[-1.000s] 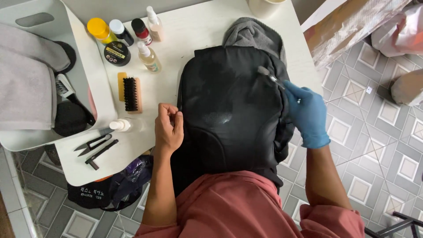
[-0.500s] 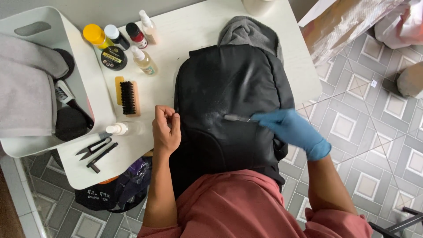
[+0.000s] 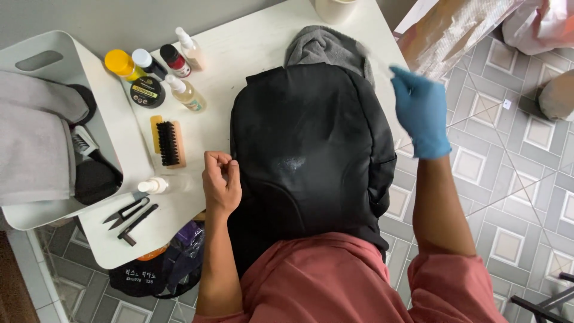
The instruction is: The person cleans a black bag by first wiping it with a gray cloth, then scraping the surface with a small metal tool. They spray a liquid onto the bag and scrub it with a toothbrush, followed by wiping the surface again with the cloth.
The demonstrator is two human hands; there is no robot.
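Black backpack (image 3: pixel 308 155) pinned flat by curled, clenched left hand (image 3: pixel 221 182); gloved right hand (image 3: pixel 420 110) raised, fingers loose, nothing held.

White table (image 3: pixel 263 45) – black backpack (image 3: pixel 311 155), brush (image 3: pixel 168 143), bottles (image 3: pixel 179 90).

One black backpack (image 3: pixel 311 161) lies on the white bench (image 3: pixel 251 54). Six bottles stand or lie there: yellow-capped (image 3: pixel 122 64), white-capped (image 3: pixel 145 60), red-capped (image 3: pixel 175 58), and three spray bottles (image 3: pixel 190 49) (image 3: pixel 184 93) (image 3: pixel 160 184). One round tin (image 3: pixel 146 91), one brush (image 3: pixel 168 142), two dark tools (image 3: pixel 130 216), one grey cloth (image 3: pixel 326 46).
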